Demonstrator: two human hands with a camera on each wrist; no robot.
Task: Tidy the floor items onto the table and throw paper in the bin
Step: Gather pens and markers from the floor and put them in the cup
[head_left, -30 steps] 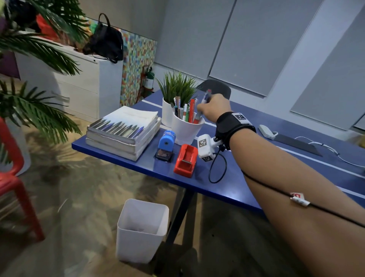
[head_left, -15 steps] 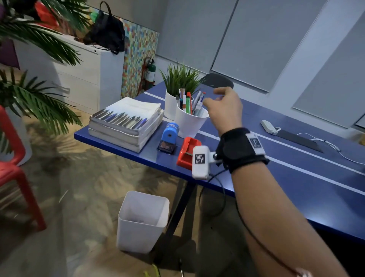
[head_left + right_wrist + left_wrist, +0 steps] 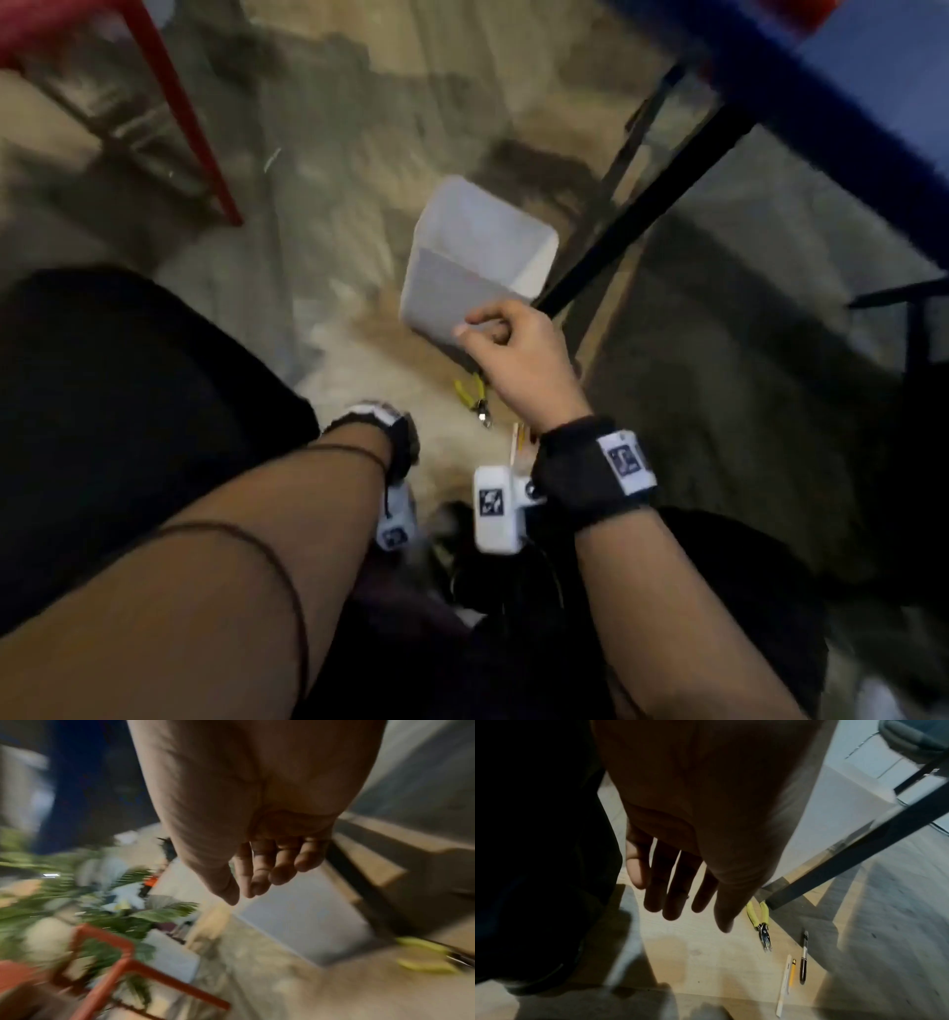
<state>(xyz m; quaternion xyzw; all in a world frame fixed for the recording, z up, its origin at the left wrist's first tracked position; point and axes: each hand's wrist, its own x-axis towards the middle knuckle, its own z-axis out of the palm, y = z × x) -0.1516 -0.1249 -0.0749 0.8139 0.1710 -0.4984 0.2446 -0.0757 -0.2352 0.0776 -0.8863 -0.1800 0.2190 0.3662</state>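
Observation:
Yellow-handled pliers (image 3: 475, 395) (image 3: 758, 916) lie on the wooden floor by the table leg. Beside them lie a black pen (image 3: 803, 957), a short yellow item (image 3: 792, 971) and a white strip (image 3: 784, 983). The white bin (image 3: 477, 257) (image 3: 303, 923) stands just beyond them. My right hand (image 3: 482, 329) (image 3: 246, 890) hangs over the bin's near rim, fingers loosely curled, empty. My left hand (image 3: 687, 902) hangs with straight fingers above the floor, left of the pliers, holding nothing. The head view hides the left hand's fingers behind the wrist.
The blue table's edge (image 3: 821, 92) runs across the top right, with its black leg (image 3: 642, 216) slanting down beside the bin. A red chair leg (image 3: 190, 128) stands at the upper left. Blurred green plants (image 3: 102, 902) show in the right wrist view.
The head view swung from the tabletop down to the floor. My right hand left the pen cup and dropped over the bin. My left arm came into view.

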